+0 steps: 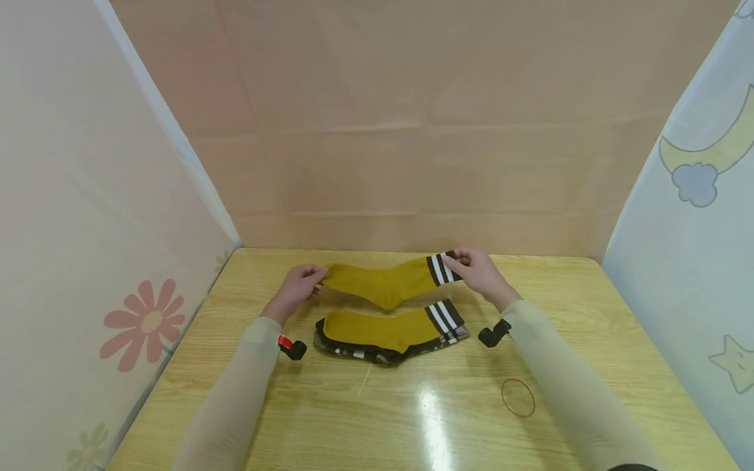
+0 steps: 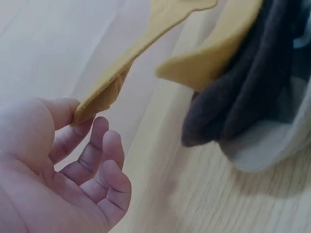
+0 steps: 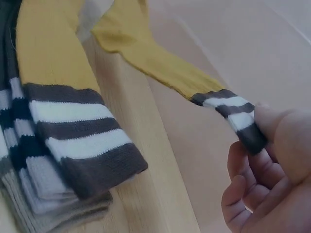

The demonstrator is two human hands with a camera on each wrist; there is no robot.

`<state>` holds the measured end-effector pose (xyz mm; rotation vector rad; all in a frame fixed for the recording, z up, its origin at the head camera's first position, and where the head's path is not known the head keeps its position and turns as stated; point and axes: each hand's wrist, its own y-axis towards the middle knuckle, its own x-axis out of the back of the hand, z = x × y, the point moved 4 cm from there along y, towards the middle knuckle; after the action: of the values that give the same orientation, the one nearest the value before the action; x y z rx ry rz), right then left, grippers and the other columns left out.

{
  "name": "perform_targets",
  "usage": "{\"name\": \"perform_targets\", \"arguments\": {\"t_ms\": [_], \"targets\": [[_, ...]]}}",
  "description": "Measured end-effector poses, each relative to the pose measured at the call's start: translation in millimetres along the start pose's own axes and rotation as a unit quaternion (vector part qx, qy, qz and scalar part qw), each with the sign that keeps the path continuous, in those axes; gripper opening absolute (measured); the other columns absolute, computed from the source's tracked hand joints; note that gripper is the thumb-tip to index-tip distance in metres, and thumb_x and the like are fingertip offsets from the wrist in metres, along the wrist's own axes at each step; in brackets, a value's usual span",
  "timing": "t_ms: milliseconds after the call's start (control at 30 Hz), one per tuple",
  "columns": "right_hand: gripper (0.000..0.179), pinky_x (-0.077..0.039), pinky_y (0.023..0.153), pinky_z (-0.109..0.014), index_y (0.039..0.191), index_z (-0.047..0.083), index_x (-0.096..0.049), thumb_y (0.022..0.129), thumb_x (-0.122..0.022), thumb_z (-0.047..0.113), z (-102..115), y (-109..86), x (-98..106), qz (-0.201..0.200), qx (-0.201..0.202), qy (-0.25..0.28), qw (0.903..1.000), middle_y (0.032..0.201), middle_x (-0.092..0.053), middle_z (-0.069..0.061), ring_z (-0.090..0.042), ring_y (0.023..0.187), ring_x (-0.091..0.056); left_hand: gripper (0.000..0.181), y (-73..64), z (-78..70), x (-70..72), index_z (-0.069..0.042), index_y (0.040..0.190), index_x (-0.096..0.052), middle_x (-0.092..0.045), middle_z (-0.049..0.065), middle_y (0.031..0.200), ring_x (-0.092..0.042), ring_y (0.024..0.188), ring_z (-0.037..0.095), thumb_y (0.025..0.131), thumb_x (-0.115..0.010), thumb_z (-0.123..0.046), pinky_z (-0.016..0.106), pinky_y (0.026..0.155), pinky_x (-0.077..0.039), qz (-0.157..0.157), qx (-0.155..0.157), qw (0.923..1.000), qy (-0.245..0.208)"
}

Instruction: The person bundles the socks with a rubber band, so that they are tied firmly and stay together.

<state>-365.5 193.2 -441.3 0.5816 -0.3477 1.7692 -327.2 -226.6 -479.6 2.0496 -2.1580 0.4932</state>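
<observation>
A mustard-yellow sock (image 1: 377, 281) with a dark cuff and white stripes is stretched between both hands, raised behind a stack of socks. My left hand (image 1: 299, 285) pinches its toe between thumb and index finger; in the left wrist view the toe (image 2: 99, 97) hangs from that pinch, the other fingers loosely curled. With thumb and fingers my right hand (image 1: 478, 269) pinches the striped cuff (image 3: 238, 116). Below lies the stack, topped by a matching yellow sock (image 1: 371, 330). Under it, dark and grey socks (image 2: 233, 102) show at the edges.
A thin red rubber band (image 1: 518, 398) lies on the wooden table (image 1: 330, 418), right of the stack. Patterned cloth walls (image 1: 88, 196) stand at left and right, and a plain pinkish sheet (image 1: 377, 163) rises at the back edge. Each wrist carries a small black camera (image 1: 493, 333).
</observation>
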Motion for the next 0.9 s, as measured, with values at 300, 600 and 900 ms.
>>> {"name": "perform_targets", "arguments": {"t_ms": [300, 600, 900], "targets": [[0.042, -0.038, 0.062, -0.034, 0.101, 0.006, -0.056, 0.109, -0.056, 0.047, 3, -7.7, 4, 0.0, 0.015, -0.007, 0.9999, 0.08, -0.046, -0.008, -0.025, 0.072, -0.042, 0.036, -8.9, -1.8, 8.5, -0.005, 0.112, -0.072, -0.068, 0.002, 0.103, -0.068, 0.095, 0.036, 0.104, -0.067, -0.04, 0.041, 0.079, -0.056, -0.022, -0.013, 0.999, -0.036], [0.041, -0.036, 0.06, -0.034, 0.1, 0.006, -0.055, 0.108, -0.057, 0.046, 3, -17.6, 5, -0.008, 0.021, -0.01, 0.9997, 0.071, -0.041, -0.003, -0.02, 0.062, -0.037, 0.037, -24.4, -2.1, 12.1, 0.0, 0.122, -0.069, -0.07, -0.001, 0.097, -0.065, 0.082, 0.023, 0.105, -0.067, -0.033, 0.037, 0.077, -0.057, -0.008, -0.017, 0.9976, -0.066], [0.04, -0.037, 0.059, -0.035, 0.104, 0.008, -0.058, 0.107, -0.058, 0.047, 0, -23.4, 4, 0.001, 0.03, -0.019, 0.9994, 0.068, -0.04, -0.002, -0.019, 0.058, -0.035, 0.035, -41.2, 4.7, 12.4, -0.002, 0.116, -0.07, -0.07, 0.004, 0.095, -0.061, 0.082, 0.031, 0.105, -0.068, -0.035, 0.035, 0.073, -0.055, 0.017, -0.026, 0.9976, -0.062]]}}
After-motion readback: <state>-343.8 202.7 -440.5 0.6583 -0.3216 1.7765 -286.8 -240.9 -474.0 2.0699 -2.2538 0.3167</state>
